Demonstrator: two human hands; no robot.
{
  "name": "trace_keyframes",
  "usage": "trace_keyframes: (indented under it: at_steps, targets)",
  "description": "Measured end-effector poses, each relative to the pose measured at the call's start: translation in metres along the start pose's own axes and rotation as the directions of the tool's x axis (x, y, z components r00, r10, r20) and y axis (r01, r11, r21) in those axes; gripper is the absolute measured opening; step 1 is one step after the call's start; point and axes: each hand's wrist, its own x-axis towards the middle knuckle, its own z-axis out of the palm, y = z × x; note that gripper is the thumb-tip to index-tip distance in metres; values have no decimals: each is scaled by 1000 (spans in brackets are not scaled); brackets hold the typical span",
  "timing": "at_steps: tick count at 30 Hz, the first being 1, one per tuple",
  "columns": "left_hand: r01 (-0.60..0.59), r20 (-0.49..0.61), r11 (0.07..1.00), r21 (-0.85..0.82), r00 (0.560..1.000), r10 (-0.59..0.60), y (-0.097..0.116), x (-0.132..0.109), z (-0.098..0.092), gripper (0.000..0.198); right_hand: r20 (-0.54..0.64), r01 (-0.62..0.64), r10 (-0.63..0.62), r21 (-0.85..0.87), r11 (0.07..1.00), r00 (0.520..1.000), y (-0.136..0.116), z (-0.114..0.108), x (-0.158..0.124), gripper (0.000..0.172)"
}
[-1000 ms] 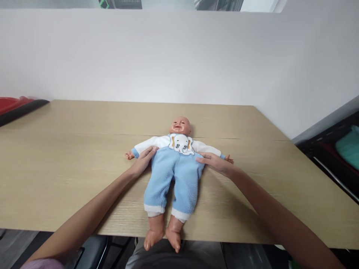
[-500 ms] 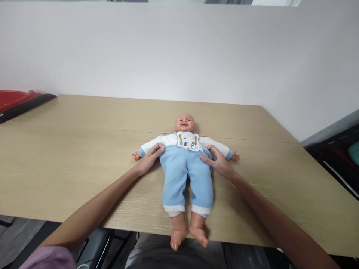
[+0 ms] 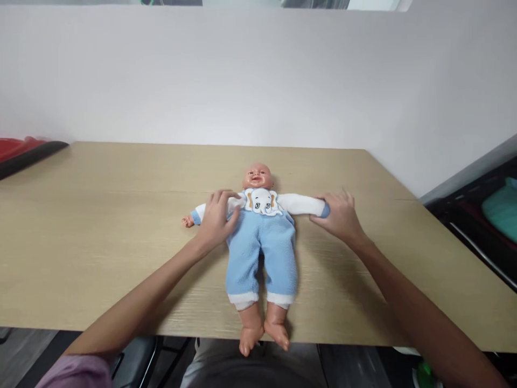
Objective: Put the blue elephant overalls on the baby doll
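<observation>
A baby doll [image 3: 260, 237] lies on its back on the table, head away from me and feet over the near edge. It wears fleecy blue trousers and a white top with an elephant bib [image 3: 262, 201]. My left hand [image 3: 218, 218] rests over the doll's sleeve and side at the left, its fingers curved and thumb apart. At the right, my right hand [image 3: 340, 215] is closed around the end of the doll's outstretched sleeve [image 3: 301, 205], at the blue cuff. The doll's hand on that side is hidden in my grip; its other hand [image 3: 188, 221] shows at the left.
The wooden table [image 3: 100, 242] reaches back to a pale wall [image 3: 242, 75]. A red object with a black rim [image 3: 24, 151] stands at the far left. Black shelving or a cart with a teal item [image 3: 503, 207] is at the right. A dark chair [image 3: 137, 361] stands below.
My right hand has moved from the doll's waist out to its cuff and closed there; that arm now lies straighter. My left hand has shifted up over the sleeve.
</observation>
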Motion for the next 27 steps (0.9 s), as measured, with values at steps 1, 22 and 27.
trace_keyframes:
  at_steps: [1, 22, 27]
  targets:
    - [-73, 27, 997, -27, 997, 74, 13, 9, 2, 24, -29, 19, -20, -40, 999, 999, -8, -12, 8, 43]
    - [247, 69, 384, -889, 904, -422, 20, 100, 31, 49, 22, -36, 41, 926, 377, 999, -130, 55, -33, 28]
    - [248, 127, 277, -928, 912, -391, 5, 96, 25, 49, 90, -93, 23, 965, 246, 996, -150, 69, -16, 41]
